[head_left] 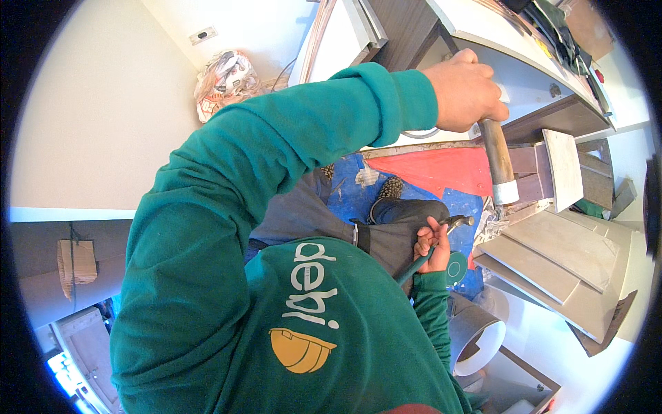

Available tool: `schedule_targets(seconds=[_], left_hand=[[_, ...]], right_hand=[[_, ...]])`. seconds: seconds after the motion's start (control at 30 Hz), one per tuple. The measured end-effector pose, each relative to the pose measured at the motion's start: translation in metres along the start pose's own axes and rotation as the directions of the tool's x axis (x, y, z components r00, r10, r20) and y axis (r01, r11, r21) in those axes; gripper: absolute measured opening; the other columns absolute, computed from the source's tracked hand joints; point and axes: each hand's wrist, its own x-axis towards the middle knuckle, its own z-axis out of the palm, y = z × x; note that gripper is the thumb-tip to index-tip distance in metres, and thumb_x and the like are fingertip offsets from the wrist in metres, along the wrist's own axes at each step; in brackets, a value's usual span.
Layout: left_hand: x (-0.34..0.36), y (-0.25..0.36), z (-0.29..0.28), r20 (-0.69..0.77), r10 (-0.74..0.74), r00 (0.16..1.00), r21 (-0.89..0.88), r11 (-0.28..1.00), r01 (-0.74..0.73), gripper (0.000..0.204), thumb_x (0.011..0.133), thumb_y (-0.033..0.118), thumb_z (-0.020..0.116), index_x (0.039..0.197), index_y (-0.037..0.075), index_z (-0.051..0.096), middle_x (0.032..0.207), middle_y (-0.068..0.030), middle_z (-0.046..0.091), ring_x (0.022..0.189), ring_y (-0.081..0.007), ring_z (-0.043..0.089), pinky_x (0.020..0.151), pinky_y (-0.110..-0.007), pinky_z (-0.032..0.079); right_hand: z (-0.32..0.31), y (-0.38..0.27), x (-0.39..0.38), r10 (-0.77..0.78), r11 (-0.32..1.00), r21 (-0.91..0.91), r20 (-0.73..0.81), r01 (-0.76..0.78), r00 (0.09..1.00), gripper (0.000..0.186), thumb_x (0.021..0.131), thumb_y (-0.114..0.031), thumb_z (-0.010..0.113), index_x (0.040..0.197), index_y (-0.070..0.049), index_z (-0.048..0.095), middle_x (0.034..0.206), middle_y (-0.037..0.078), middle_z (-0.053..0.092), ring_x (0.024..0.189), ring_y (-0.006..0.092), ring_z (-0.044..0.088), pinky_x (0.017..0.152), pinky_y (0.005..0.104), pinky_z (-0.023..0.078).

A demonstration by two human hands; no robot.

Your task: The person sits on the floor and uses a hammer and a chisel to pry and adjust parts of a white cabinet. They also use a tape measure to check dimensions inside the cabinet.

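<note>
My left arm in a green sleeve stretches across to the upper right, and my left hand [463, 91] is closed beside the cabinet's edge. Out from under its fingers sticks a round wood-coloured piece [498, 153] with a white end, its upper part hidden by the hand. Lower down, close to my body, my right hand [432, 247] is closed around a claw hammer [458, 222], some fingers curled loosely. The hammer's dark green handle slants down to the left, its metal head pointing right. A green disc-shaped object [456, 268] lies just beyond that wrist.
An open cabinet [545, 76] with a pale panel stands at the upper right. Flat boards [552, 259] are stacked on the right, near a grey cylinder [476, 334]. Blue and red sheeting [438, 169] covers the floor. A crumpled bag [226, 83] sits against the wall.
</note>
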Motion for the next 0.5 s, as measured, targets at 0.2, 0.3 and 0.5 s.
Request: schedule_targets(seconds=[0.2, 0.3, 0.5], left_hand=[[-0.0004, -0.0014, -0.0019, 0.017, -0.002, 1.000, -0.004, 1.000, 0.002, 0.025, 0.074, 0.010, 0.064, 0.094, 0.023, 0.068, 0.088, 0.0014, 0.063, 0.095, -0.0237, 0.058, 0.085, -0.044, 0.037], [-0.0004, -0.0018, -0.0009, 0.008, 0.001, 1.000, 0.008, 1.000, -0.001, 0.025, 0.074, 0.010, 0.065, 0.094, 0.023, 0.068, 0.089, 0.0017, 0.063, 0.095, -0.0233, 0.058, 0.085, -0.044, 0.036], [0.0000, -0.0034, -0.0001, 0.001, 0.002, 1.000, -0.005, 1.000, -0.002, 0.026, 0.073, 0.010, 0.066, 0.095, 0.023, 0.069, 0.090, 0.0018, 0.064, 0.096, -0.0231, 0.057, 0.086, -0.044, 0.036]], right_hand=[[0.0004, -0.0004, -0.0003, -0.003, 1.000, 0.002, 0.004, 0.003, 1.000, 0.047, 0.103, -0.043, 0.043, 0.121, -0.001, 0.057, 0.083, 0.013, 0.064, 0.047, 0.0099, 0.049, 0.040, 0.0220, 0.038], [-0.0011, 0.0001, -0.0002, -0.006, 1.000, 0.013, 0.011, 0.006, 1.000, 0.047, 0.103, -0.043, 0.044, 0.121, -0.001, 0.057, 0.083, 0.013, 0.064, 0.047, 0.0098, 0.049, 0.040, 0.0220, 0.038], [-0.0012, -0.0001, 0.0005, 0.000, 1.000, 0.022, 0.014, 0.000, 1.000, 0.047, 0.103, -0.043, 0.044, 0.121, -0.001, 0.057, 0.083, 0.013, 0.064, 0.048, 0.0096, 0.048, 0.040, 0.0219, 0.038]])
